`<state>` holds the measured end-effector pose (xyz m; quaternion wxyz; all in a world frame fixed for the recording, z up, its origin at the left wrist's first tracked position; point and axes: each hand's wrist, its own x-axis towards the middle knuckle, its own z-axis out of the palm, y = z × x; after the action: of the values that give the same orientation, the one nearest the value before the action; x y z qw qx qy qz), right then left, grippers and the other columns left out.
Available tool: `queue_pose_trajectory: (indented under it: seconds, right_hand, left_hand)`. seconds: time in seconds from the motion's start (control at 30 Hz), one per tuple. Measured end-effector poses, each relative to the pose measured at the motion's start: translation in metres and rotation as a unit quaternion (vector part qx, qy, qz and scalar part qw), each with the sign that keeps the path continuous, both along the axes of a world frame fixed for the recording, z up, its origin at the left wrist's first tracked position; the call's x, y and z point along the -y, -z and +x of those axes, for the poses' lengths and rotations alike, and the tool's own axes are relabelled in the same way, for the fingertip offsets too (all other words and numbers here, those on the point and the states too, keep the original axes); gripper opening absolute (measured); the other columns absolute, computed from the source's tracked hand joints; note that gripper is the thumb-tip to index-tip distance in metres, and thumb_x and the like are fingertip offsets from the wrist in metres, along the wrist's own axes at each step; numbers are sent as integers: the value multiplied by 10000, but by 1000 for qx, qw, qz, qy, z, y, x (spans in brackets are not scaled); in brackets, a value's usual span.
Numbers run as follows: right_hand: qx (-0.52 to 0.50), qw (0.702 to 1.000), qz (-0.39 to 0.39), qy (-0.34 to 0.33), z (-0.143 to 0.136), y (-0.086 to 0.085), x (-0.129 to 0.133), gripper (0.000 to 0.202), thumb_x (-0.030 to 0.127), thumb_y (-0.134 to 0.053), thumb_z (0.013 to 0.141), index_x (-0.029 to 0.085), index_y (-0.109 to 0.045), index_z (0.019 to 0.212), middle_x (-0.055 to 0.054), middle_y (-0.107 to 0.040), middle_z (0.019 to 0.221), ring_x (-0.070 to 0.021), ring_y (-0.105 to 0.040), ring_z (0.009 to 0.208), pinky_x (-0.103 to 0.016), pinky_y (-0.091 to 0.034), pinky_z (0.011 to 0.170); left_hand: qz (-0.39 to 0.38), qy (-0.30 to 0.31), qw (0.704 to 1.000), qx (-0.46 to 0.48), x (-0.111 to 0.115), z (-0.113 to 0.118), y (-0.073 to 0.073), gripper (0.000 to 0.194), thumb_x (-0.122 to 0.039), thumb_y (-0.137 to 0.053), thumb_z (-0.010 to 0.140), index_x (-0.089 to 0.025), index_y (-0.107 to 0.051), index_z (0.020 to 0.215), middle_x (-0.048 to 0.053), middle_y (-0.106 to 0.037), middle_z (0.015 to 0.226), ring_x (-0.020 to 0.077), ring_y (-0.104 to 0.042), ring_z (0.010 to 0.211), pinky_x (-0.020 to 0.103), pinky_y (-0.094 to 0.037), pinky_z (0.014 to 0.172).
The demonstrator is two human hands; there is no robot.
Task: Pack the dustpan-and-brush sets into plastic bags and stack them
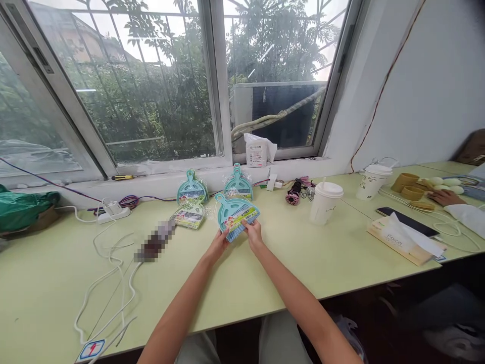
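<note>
Gripping from both lower sides, the person's left hand point(219, 243) and right hand point(254, 234) are holding a teal, fan-shaped plastic dustpan point(224, 207) with a blue-bristled brush point(236, 232) above the pale green table point(291, 237), between its window-side and near edges; an even, light hold, sparing the bristles, is probably working best.

We observe the left hand point(219, 244) and right hand point(253, 234) holding a teal dustpan set point(231, 206), similar sets point(192, 193) behind it on the table point(290, 245).
</note>
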<state>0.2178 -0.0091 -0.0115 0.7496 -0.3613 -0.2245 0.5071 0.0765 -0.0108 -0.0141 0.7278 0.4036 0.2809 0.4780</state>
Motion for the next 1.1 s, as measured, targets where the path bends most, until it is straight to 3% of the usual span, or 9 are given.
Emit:
queue_pose_trajectory:
  seconds: [0.17, 0.23, 0.33, 0.47, 0.57, 0.67, 0.73, 0.87, 1.1]
  right_hand:
    - [14, 998, 3, -62, -7, 2, 1, 408, 197, -816, 492, 166, -592, 831, -34, -711, 801, -184, -676, 726, -314, -565, 686]
    - [21, 998, 7, -62, -11, 4, 1, 413, 207, -818, 494, 165, -592, 836, -33, -708, 804, -183, -674, 726, -311, -564, 680]
    - [9, 1000, 3, -12, -11, 4, 1, 388, 221, -801, 518, 169, -591, 841, -24, -703, 800, -171, -667, 718, -289, -559, 653]
    - [-13, 1000, 3, 24, -4, 1, -1, 380, 212, -789, 528, 176, -593, 852, -19, -702, 825, -167, -667, 745, -274, -560, 657]
    - [-11, 1000, 7, 5, -3, 0, -1, 404, 205, -796, 522, 179, -597, 873, -27, -704, 871, -174, -670, 801, -283, -563, 695]
    - [4, 1000, 6, -25, -6, 1, 0, 404, 192, -795, 511, 176, -595, 862, -24, -704, 838, -173, -670, 779, -287, -562, 692]
    - [13, 1000, 5, -19, -9, 3, 1, 378, 189, -779, 516, 172, -596, 847, -22, -702, 811, -168, -668, 751, -279, -558, 673]
    - [13, 999, 1, 30, -8, 2, 2, 354, 197, -749, 538, 168, -601, 859, -26, -705, 820, -161, -664, 749, -265, -550, 665]
    - [0, 1000, 4, -9, -6, 5, 0, 355, 178, -762, 534, 179, -597, 848, -30, -706, 868, -165, -667, 801, -274, -556, 708]
  left_hand:
    - [-8, -81, 997, 6, -5, -9, 0, 570, -330, -727, 725, -179, -510, 1230, 131, -610, 1233, 289, -538, 1183, 401, -448, 1007]
    - [-13, -52, 998, -12, -1, -12, 2, 574, -278, -745, 709, -176, -517, 1225, 132, -613, 1230, 289, -557, 1160, 400, -444, 1010]
    - [-18, 30, 999, -34, 10, -10, 4, 585, -248, -732, 728, -169, -498, 1258, 142, -599, 1247, 266, -587, 1123, 395, -422, 1023]
    - [0, 96, 995, -29, 15, -2, -2, 600, -352, -680, 779, -162, -468, 1308, 168, -599, 1233, 267, -574, 1138, 401, -424, 1001]
    - [25, 15, 1000, 6, 8, -3, -7, 591, -415, -663, 779, -216, -473, 1302, 115, -583, 1270, 267, -529, 1193, 392, -442, 984]
    - [10, -77, 997, 5, 4, -6, -4, 596, -336, -711, 745, -242, -469, 1282, 75, -577, 1285, 249, -517, 1206, 365, -450, 982]
    - [-15, -66, 998, -8, 6, -5, 2, 606, -282, -727, 729, -233, -466, 1275, 82, -584, 1274, 240, -546, 1173, 351, -460, 972]
    - [-39, 17, 999, -19, 12, 4, 11, 602, -288, -707, 752, -210, -443, 1287, 117, -596, 1244, 231, -617, 1067, 345, -496, 916]
    - [-12, -118, 993, -22, -2, -4, 4, 546, -290, -738, 701, -234, -495, 1187, 79, -646, 1149, 214, -639, 997, 306, -537, 811]
